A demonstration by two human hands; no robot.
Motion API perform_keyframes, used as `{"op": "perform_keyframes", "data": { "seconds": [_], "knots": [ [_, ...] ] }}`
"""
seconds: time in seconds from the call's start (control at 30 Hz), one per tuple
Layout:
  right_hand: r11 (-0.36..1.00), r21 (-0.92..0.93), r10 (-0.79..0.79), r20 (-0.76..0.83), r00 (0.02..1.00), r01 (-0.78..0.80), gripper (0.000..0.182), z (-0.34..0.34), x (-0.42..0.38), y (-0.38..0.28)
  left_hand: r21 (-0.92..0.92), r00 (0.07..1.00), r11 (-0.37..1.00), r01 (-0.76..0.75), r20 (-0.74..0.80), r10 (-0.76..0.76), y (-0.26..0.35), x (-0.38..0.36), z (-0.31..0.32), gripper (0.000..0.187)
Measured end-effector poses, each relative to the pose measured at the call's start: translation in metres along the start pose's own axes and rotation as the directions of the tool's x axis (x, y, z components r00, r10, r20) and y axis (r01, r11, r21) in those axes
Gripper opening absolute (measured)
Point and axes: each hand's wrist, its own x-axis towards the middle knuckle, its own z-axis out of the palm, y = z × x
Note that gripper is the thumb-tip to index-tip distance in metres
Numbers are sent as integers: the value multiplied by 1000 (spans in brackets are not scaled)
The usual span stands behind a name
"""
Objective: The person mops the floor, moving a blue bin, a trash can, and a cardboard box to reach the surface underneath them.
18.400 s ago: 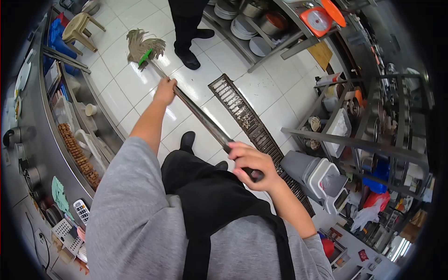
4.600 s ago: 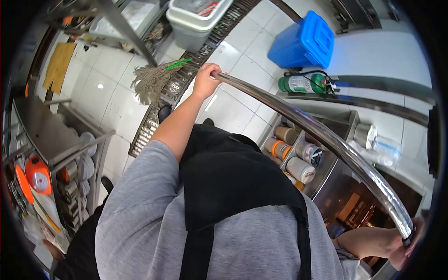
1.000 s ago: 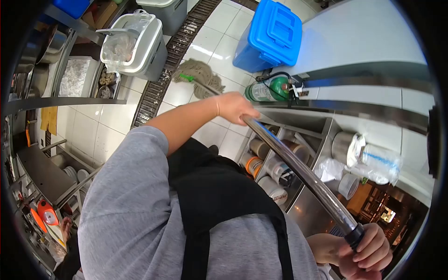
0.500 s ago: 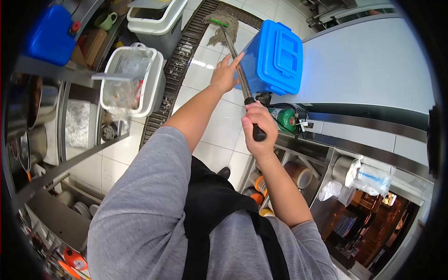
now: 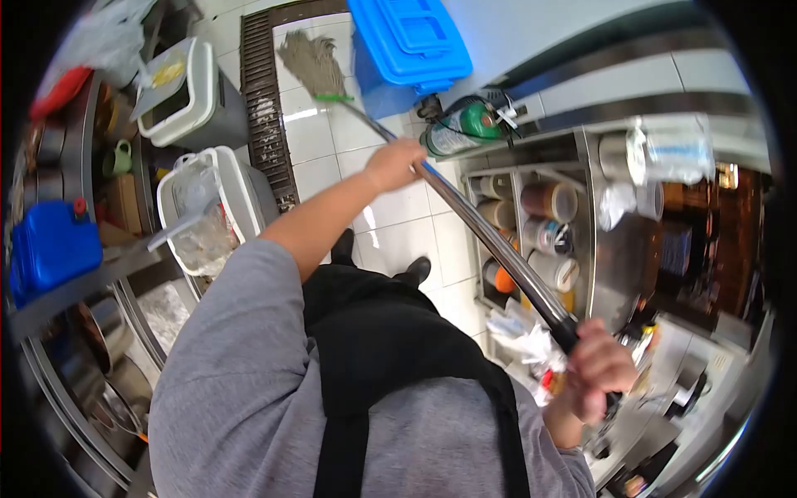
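A mop [image 5: 490, 234] with a long metal pole runs slantwise across the view. Its grey string head [image 5: 309, 65] lies on the white tiles at the far end, below a green clamp [image 5: 334, 98]. Partway along the pole, my left hand [image 5: 397, 164] is wrapped round it. My right hand [image 5: 599, 371] is closed on the black grip at the near end, out to the right of my body and slightly blurred. The mop head rests between the floor drain and a lidded blue bin [image 5: 415, 50].
A slotted drain [image 5: 264, 108] runs along the floor at left, beside two grey-white bins [image 5: 217, 104]. A green gas cylinder [image 5: 466, 129] stands by the blue bin. Shelves with tubs [image 5: 548, 236] line the right; a blue jerrycan [image 5: 54, 241] sits on the left rack.
The mop head has been drawn nearer along the drain. My right hand has swung back and right with the grip; my left hand, earlier with fingers spread at the pole, is now closed round it.
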Motion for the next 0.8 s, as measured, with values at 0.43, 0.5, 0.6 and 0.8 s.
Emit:
{"op": "perform_keyframes", "data": {
  "seconds": [0.43,0.5,0.6,0.8],
  "knots": [
    [792,489,-331,-160,930,365,27,-59,-126,-137,-357,539,933,39,794,281,175,-87,99,22],
    [768,476,-341,-262,903,428,26,-45,-143,-127,-344,549,938,39,792,267,169,-98,103,24],
    [799,368,-309,-427,850,476,21,-23,-169,-104,-395,586,918,-31,737,337,139,-104,108,20],
    [956,144,-148,-518,842,256,42,23,-248,-62,-173,637,985,-25,756,150,107,-111,102,13]
  ]
}}
